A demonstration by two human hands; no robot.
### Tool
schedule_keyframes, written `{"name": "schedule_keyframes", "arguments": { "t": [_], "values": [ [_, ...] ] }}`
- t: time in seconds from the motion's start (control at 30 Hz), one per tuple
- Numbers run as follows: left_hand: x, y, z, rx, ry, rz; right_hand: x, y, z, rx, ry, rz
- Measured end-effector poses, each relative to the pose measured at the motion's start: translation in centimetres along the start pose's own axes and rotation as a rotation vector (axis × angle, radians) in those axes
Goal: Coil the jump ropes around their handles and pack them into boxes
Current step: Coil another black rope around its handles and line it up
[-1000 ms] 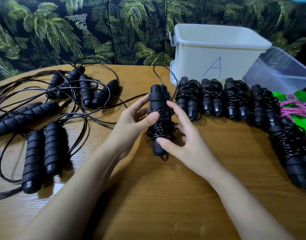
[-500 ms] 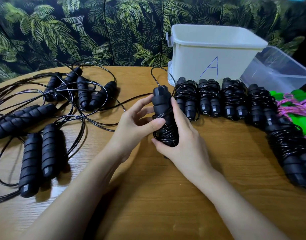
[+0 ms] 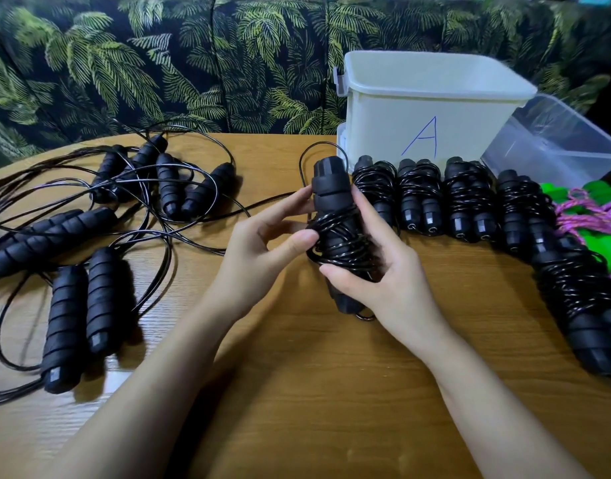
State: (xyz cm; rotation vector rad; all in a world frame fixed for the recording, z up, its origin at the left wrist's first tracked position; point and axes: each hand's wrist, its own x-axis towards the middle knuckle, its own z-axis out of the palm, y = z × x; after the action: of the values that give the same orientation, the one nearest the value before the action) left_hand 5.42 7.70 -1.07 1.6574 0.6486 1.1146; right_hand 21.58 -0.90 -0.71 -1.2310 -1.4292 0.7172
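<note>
a wooden table (image 3: 331,392) stands before a sofa (image 3: 159,63) upholstered in dark palm-leaf print.

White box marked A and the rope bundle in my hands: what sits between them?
In the head view, a row of already coiled black ropes lies between the white box and the held bundle.

Left hand (image 3: 262,252), right hand (image 3: 388,281) and both forearms (image 3: 179,368) are bare.
</note>
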Motion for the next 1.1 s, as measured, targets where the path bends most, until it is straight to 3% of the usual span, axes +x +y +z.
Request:
{"name": "schedule_keyframes", "arguments": {
  "t": [0.1,0.37,0.67,0.87,1.03,1.1],
  "values": [
    [-0.1,-0.2,0.2,0.074,0.047,0.049,0.0,0.0,0.0,0.018,-0.002,0.007],
    [-0.1,-0.7,0.7,-0.121,0.051,-0.039,0.1,0.0,0.0,0.063,-0.026,0.001],
    [-0.1,-0.4,0.7,-0.130,0.113,-0.050,0.1,-0.1,0.3,0.042,-0.054,-0.036],
    [-0.2,-0.5,1.1,-0.052,0.223,-0.067,0.1,0.2,1.4,-0.357,0.011,-0.172],
    [-0.4,-0.7,1.4,0.054,0.274,-0.093,-0.3,0.2,1.7,-0.781,-0.021,-0.097],
    [-0.5,-0.7,1.5,0.070,0.239,-0.098,-0.3,0.5,1.9,-0.891,0.040,-0.149]
  ]
}}
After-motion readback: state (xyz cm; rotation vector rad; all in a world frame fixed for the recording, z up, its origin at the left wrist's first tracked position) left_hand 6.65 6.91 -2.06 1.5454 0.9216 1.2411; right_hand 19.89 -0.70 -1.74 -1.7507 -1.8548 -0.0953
